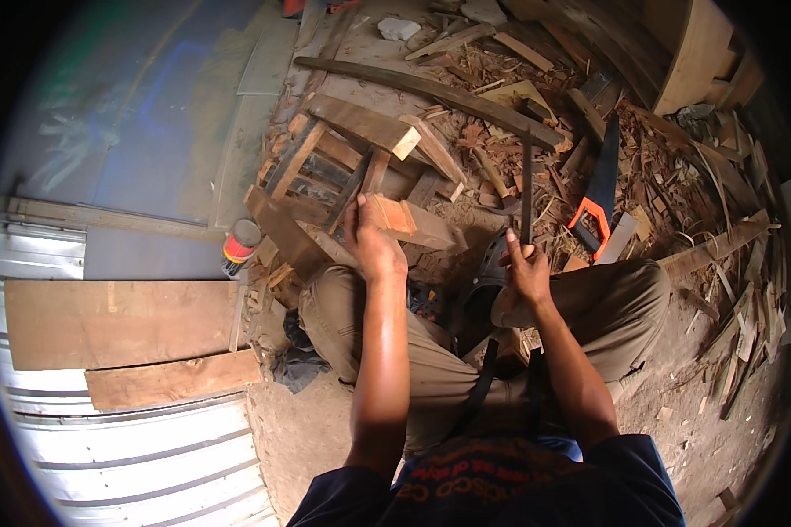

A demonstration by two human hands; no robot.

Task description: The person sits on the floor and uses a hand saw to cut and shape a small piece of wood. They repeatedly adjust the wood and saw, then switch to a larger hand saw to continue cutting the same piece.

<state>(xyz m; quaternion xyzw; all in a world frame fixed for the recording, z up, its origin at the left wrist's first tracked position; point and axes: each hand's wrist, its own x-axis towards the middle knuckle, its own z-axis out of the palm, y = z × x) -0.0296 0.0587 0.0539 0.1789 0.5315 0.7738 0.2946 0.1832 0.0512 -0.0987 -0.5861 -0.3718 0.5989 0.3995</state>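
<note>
My left hand (377, 244) is closed round a squared wooden piece (435, 230) that slants down to the right in front of my knees. A freshly cut notch shows bright orange on its upper side, beside my fingers. In my right hand (527, 274) is a long, narrow, dark file (526, 184), held upright with its tip pointing away from me. The file stands apart from the wooden piece. Beyond my left hand lies a wooden frame of joined bars (294, 162), with a thick beam (360, 121) across it.
A handsaw (592, 225) with an orange and black handle rests among wood shavings at the right. A red and black can (240, 242) stands at the left. Brown boards (123, 323) lie over corrugated metal sheet (149, 461). A long plank (431, 92) crosses the scrap pile.
</note>
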